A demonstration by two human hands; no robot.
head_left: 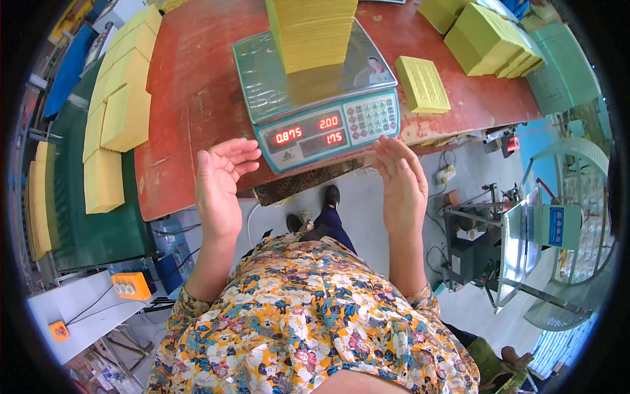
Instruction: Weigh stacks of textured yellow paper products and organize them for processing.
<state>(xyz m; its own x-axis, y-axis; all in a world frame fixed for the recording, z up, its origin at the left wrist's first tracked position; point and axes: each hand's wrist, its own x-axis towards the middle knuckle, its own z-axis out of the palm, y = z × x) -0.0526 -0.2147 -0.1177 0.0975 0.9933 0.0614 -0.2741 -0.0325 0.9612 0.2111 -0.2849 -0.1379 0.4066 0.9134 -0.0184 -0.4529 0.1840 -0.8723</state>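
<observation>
A digital weighing scale [282, 88] with a metal pan and lit red digits stands on the red table. On its pan rises a tall stack of yellow paper sheets [312, 36], its top cut off by the picture's upper edge. My left hand [223, 177] is raised by the scale's front left corner, fingers apart from the thumb, holding nothing. Opposite it, by the front right corner near the keypad, my right hand [401, 177] is also raised and empty, fingers stretched out. To the scale's right lies a small yellow paper block [422, 85].
Yellow paper stacks [126, 117] line a green surface [75, 190] at left. More yellow stacks [485, 41] and a green plastic basket [563, 69] stand at the right. The red table's edge [177, 211] is close. A machine with a metal plate [522, 246] stands lower right.
</observation>
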